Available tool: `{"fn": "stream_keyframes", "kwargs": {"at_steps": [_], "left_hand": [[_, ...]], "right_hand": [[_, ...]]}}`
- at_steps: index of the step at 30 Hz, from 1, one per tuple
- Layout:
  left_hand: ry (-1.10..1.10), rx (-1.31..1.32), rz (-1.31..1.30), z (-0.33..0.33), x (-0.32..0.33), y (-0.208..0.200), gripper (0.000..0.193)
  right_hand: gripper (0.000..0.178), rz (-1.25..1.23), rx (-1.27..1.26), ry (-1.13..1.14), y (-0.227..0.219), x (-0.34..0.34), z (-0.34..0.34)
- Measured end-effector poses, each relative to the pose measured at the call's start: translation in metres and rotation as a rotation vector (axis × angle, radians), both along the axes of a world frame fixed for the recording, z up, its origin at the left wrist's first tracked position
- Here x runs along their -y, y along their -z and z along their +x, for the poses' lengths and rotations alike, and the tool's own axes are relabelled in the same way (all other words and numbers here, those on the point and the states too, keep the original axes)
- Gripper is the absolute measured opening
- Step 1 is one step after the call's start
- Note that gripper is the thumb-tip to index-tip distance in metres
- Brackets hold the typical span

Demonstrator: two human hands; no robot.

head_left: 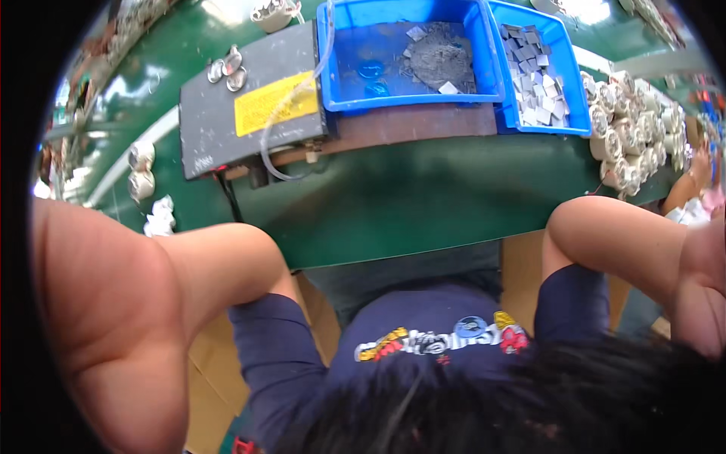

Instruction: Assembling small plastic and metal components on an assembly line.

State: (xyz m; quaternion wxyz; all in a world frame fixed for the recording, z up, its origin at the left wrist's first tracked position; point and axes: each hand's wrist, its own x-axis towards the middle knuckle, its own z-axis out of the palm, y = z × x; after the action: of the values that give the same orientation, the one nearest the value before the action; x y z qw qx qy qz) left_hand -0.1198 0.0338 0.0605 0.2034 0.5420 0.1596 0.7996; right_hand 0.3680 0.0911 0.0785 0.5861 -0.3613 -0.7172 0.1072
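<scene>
In the head view, raised to either side of the camera, well apart: left hand [106, 295] and right hand [699, 291]; fingers out of frame, so cannot tell whether clamped on anything. Nearest the left, by the left end of the desk [393, 197]: crumpled white piece [160, 216]. Nearest the right, at the desk's right end: stacked round white parts [624, 132], probably piled to save surface. Back from the near edge: wide blue tray [408, 101] and narrow blue tray [576, 106], likely walled against scattering square chips [548, 110].
</scene>
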Motion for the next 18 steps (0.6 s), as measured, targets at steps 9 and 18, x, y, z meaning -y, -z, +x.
{"fn": "stream_keyframes", "kwargs": {"at_steps": [9,18], "left_hand": [[-0.025,-0.016,0.001,0.012,0.006,0.017,0.016],[-0.001,-0.019,0.008,0.031,-0.006,0.017,0.014]], "right_hand": [[0.047,0.052,-0.081,0.008,0.045,0.001,0.008],[0.044,0.059,-0.126,0.014,0.068,0.000,0.021]]}}
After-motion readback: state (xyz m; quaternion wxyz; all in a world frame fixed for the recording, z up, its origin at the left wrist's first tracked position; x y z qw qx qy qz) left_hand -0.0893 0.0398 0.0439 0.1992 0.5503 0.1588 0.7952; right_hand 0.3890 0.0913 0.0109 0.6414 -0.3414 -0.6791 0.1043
